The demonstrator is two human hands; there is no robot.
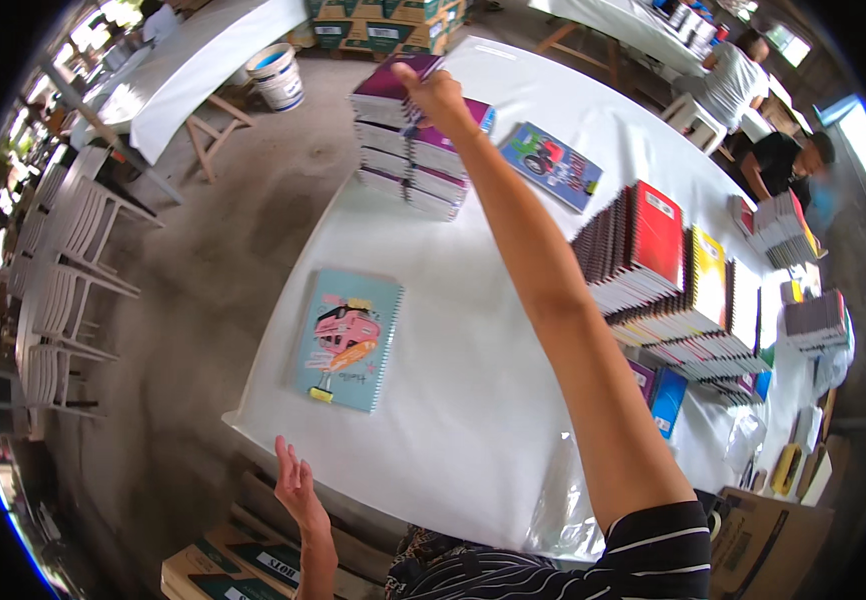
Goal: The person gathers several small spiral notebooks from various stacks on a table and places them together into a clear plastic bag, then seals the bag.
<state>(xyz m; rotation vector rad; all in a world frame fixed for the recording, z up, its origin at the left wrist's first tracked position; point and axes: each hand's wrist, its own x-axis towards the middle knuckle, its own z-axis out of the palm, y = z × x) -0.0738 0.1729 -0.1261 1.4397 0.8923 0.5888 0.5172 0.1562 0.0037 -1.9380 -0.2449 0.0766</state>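
Note:
My right hand (435, 97) reaches to the far left corner of the table. It grips a purple spiral notebook (389, 80) at the top of a tall stack, thumb over the cover; the other fingers are partly hidden. Next to it is more of the purple-covered notebook stack (438, 155). Close to the near left corner, my left hand (300, 491) hangs beyond the table edge, fingers apart and nothing in them. A light-blue spiral notebook (351, 340) with a pink van drawing lies flat on the table, apart from both hands.
A blue notebook with a tractor picture (553, 165) lies at the far side. Rows of red notebooks (658, 235) and yellow notebooks (708, 275) stand to the right. Clear plastic (565, 500) rests at the near edge. Cardboard boxes (253, 560) sit below left. Two people work beyond.

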